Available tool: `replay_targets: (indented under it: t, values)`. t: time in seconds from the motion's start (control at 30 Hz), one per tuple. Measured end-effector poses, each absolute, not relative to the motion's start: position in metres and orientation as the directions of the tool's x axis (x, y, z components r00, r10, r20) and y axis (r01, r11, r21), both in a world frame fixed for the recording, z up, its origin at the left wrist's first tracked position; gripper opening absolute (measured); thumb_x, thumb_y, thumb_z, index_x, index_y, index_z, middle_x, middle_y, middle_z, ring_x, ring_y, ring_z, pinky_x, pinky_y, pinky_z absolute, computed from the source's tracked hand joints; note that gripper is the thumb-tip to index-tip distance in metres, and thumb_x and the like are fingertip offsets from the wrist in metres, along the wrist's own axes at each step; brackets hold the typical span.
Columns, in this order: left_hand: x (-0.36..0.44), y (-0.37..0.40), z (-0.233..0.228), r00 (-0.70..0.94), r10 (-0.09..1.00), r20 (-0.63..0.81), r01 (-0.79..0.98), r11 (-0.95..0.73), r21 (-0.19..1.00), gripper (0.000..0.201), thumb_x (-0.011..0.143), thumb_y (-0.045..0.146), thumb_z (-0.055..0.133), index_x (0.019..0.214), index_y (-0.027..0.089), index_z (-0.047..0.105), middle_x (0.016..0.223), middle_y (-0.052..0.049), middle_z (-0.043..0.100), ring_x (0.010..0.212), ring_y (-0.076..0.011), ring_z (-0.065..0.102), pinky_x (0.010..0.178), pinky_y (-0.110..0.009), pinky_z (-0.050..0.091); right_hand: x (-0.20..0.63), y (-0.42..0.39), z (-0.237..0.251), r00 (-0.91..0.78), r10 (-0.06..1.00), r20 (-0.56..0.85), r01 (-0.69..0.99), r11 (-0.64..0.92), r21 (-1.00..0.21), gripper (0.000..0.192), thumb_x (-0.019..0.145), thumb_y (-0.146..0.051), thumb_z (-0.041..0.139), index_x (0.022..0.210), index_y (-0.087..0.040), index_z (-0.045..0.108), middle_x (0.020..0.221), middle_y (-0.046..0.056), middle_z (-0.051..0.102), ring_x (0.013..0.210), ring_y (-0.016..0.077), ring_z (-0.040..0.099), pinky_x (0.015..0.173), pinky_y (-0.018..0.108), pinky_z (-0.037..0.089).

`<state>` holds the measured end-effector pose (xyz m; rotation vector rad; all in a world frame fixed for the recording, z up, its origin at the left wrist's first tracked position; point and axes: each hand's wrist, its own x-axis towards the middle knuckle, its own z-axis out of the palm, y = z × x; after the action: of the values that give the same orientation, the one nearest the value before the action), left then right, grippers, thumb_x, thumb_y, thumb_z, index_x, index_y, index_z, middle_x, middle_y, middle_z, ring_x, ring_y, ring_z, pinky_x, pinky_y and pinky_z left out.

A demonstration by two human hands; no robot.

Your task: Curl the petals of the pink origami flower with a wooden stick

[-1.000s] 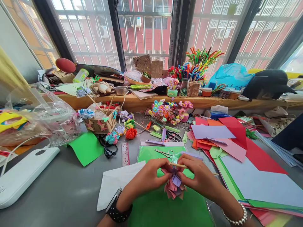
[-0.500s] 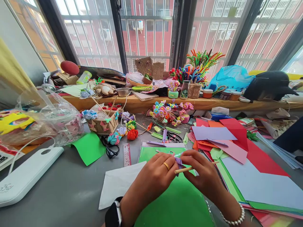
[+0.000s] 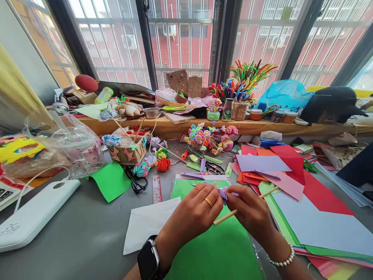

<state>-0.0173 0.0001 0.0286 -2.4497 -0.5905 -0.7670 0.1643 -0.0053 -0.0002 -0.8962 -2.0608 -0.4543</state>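
Note:
Between my two hands is a small curled piece of purple paper (image 3: pixel 223 194). My left hand (image 3: pixel 201 208) pinches its left side, with a ring on one finger and a watch on the wrist. My right hand (image 3: pixel 250 208) has its fingers closed on the paper's right side. A thin wooden stick (image 3: pixel 225 217) also passes through my right hand, its near end sticking out to the left and its far end beyond the knuckles. Both hands are above a green sheet (image 3: pixel 215 249) in a clear sleeve. My fingertips are partly hidden.
Stacked coloured paper (image 3: pixel 323 221) lies on the right. A white folded paper (image 3: pixel 148 221), a pink ruler (image 3: pixel 156 189) and black-handled scissors (image 3: pixel 214 168) lie around the green sheet. Paper flowers and a cardboard box (image 3: pixel 125 153) stand behind. A white power bank (image 3: pixel 37 214) is at left.
The stick in my right hand has tilted more steeply, its near end dropping and its far end rising. Both hands have shifted slightly, and the purple paper has turned between my fingers.

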Motion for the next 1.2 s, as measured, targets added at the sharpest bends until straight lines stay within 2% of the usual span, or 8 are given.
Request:
replay_targets:
  t: [0.23,0.4,0.53,0.73,0.87,1.03,1.2]
  values:
    - [-0.017,0.003,0.030,0.731,0.284,0.621,0.535,-0.803,-0.262,0.019,0.085,0.007,0.040,0.094,0.005,0.056,0.090,-0.013,0.067,0.089,-0.0219,0.061,0.080,-0.037,0.050,0.161,-0.003,-0.003,-0.378,0.433,0.818,0.735,0.678,-0.019,0.014,0.085,-0.012,0.047,0.085,-0.015,0.061,0.078,0.008,0.061,0.066,0.0149,0.056,0.057,0.025,0.046]
    - [-0.021,0.006,0.027,0.672,0.339,0.659,0.532,-0.839,-0.111,0.017,0.086,0.011,0.042,0.093,0.010,0.057,0.092,-0.009,0.066,0.089,-0.0192,0.060,0.079,-0.035,0.051,0.159,-0.003,-0.001,-0.357,0.454,0.817,0.706,0.703,-0.082,0.017,0.086,-0.012,0.045,0.089,-0.016,0.061,0.080,0.008,0.062,0.068,0.0147,0.058,0.057,0.024,0.048]
    - [-0.023,0.008,0.022,0.635,0.388,0.668,0.519,-0.855,0.003,0.018,0.087,0.014,0.040,0.093,0.013,0.057,0.089,-0.008,0.067,0.087,-0.0182,0.060,0.076,-0.034,0.052,0.158,-0.004,0.003,-0.372,0.457,0.808,0.698,0.712,-0.081,0.017,0.086,-0.015,0.044,0.086,-0.017,0.061,0.077,0.007,0.062,0.067,0.0145,0.058,0.056,0.024,0.048]
    - [-0.022,0.007,0.020,0.590,0.433,0.682,0.508,-0.855,0.103,0.017,0.087,0.016,0.041,0.085,0.014,0.058,0.085,-0.008,0.066,0.080,-0.0179,0.061,0.071,-0.032,0.051,0.153,-0.004,0.000,-0.352,0.434,0.829,0.721,0.691,-0.055,0.015,0.085,-0.011,0.045,0.083,-0.016,0.059,0.078,0.008,0.062,0.066,0.0148,0.056,0.055,0.025,0.048]
    - [-0.025,0.008,0.021,0.593,0.502,0.630,0.517,-0.837,0.180,0.016,0.086,0.015,0.042,0.083,0.016,0.058,0.083,-0.006,0.065,0.078,-0.0159,0.061,0.071,-0.029,0.051,0.150,-0.005,-0.002,-0.335,0.439,0.834,0.737,0.673,-0.058,0.016,0.083,-0.010,0.044,0.083,-0.017,0.059,0.077,0.007,0.062,0.065,0.0148,0.057,0.055,0.025,0.048]
    - [-0.025,0.009,0.017,0.583,0.492,0.647,0.545,-0.827,0.138,0.013,0.085,0.015,0.044,0.082,0.015,0.057,0.081,-0.007,0.066,0.076,-0.0174,0.062,0.067,-0.030,0.052,0.146,-0.007,0.000,-0.312,0.451,0.836,0.750,0.657,-0.074,0.016,0.082,-0.011,0.044,0.080,-0.017,0.059,0.076,0.007,0.062,0.068,0.0161,0.059,0.058,0.027,0.050]
    - [-0.024,0.008,0.013,0.543,0.380,0.749,0.548,-0.836,0.027,0.012,0.083,0.013,0.046,0.085,0.014,0.058,0.082,-0.007,0.068,0.076,-0.0186,0.063,0.066,-0.031,0.053,0.144,-0.010,0.003,-0.281,0.451,0.847,0.763,0.640,-0.088,0.016,0.082,-0.011,0.045,0.077,-0.018,0.058,0.075,0.006,0.061,0.067,0.0158,0.060,0.057,0.026,0.051]
